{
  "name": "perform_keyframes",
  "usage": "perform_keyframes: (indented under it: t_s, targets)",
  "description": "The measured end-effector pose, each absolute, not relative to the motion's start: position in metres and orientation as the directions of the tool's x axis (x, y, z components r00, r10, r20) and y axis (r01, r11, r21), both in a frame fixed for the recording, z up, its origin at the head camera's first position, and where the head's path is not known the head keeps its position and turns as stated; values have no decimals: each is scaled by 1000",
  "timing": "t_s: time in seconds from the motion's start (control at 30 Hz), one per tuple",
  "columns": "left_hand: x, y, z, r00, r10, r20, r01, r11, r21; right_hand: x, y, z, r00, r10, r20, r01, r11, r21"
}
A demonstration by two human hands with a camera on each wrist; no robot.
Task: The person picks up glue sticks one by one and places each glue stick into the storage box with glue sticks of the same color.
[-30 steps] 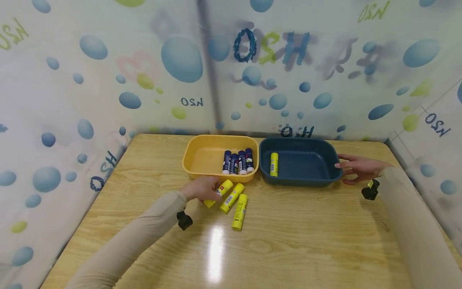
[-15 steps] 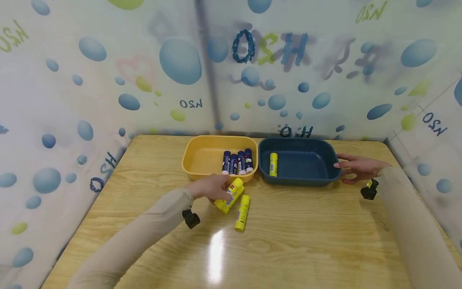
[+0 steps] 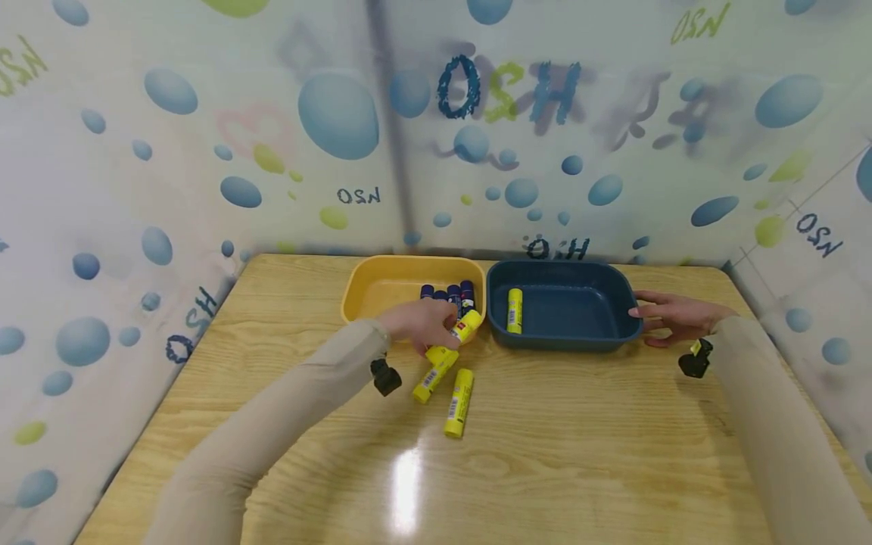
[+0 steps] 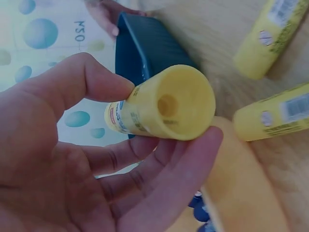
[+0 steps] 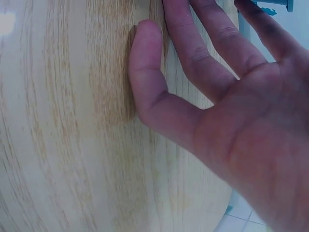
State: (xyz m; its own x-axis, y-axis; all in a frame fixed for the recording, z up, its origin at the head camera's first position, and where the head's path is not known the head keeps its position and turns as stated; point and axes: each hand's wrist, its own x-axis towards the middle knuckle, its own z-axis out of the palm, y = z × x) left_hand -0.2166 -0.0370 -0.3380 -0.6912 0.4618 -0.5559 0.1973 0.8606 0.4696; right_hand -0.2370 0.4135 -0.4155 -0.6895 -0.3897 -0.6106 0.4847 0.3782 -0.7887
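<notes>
My left hand (image 3: pixel 424 324) pinches a yellow glue stick (image 3: pixel 466 325) between thumb and fingers, over the front right rim of the yellow tray (image 3: pixel 384 291). In the left wrist view the hollow base end of this glue stick (image 4: pixel 145 108) faces the camera. Below the hand, a second yellow glue stick (image 3: pixel 434 382) and a third glue stick (image 3: pixel 459 405) lie on the table. My right hand (image 3: pixel 681 315), fingers loosely spread, rests at the right end of the dark blue tray (image 3: pixel 568 310). In the right wrist view its thumb (image 5: pixel 147 63) is bent over the wood.
Several navy glue sticks (image 3: pixel 467 294) stand in the right part of the yellow tray, partly hidden by my left hand. One yellow glue stick (image 3: pixel 515 311) is in the blue tray. Both trays sit side by side near the table's (image 3: pixel 579 439) back edge, before a patterned wall (image 3: pixel 272 113).
My left hand has picked up the leftmost yellow glue stick and carried it right and up toward the trays. The right hand has stayed at the blue tray.
</notes>
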Motion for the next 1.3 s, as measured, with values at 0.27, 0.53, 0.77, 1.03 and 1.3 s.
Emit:
perform_keyframes:
  t_s: [0.27,0.53,0.77,1.03,1.3]
  targets:
    - [-241,-11,-328,-647,493,-581,196,845,498,-238,416,-418,-687,-396,-610,489,369,-790]
    - [-264,13,-323,-594,500,-631,55,807,588,-239,418,-419,-684,-401,-609,488,369,-791]
    - [-284,33,-318,-556,465,-689,-35,815,579,-238,417,-418,-683,-399,-612,491,369,-789]
    - [-292,56,-321,-585,425,-690,21,859,512,-240,417,-419,-679,-407,-611,496,360,-790]
    - [-297,86,-335,-605,440,-664,42,850,525,-239,417,-421,-686,-397,-610,501,351,-791]
